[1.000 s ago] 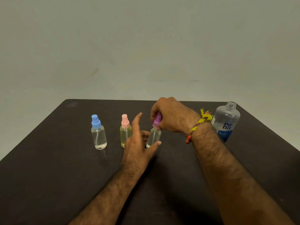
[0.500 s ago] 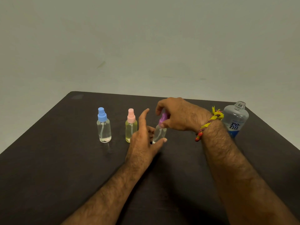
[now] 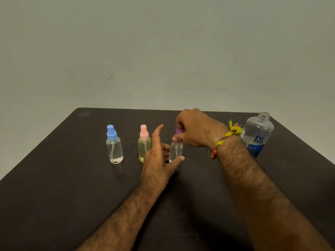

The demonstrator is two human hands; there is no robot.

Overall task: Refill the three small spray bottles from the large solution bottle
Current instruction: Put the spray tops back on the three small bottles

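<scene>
Three small clear spray bottles stand in a row on the dark table (image 3: 54, 196). The blue-capped bottle (image 3: 114, 147) is at the left, the pink-capped bottle (image 3: 144, 144) with yellowish liquid in the middle. The purple-capped bottle (image 3: 176, 151) is at the right. My right hand (image 3: 195, 129) pinches its purple spray cap from above. My left hand (image 3: 159, 156) holds the bottle's body low down, thumb in front, index finger raised. The large solution bottle (image 3: 258, 134) stands uncapped behind my right wrist.
A yellow and red thread band (image 3: 224, 138) is tied round my right wrist. The table's far edge runs just behind the bottles, with a plain pale wall beyond.
My right hand has turned on the purple cap, its fingers shifting grip. My left hand stays at the bottle's base. The view has shifted slightly.
</scene>
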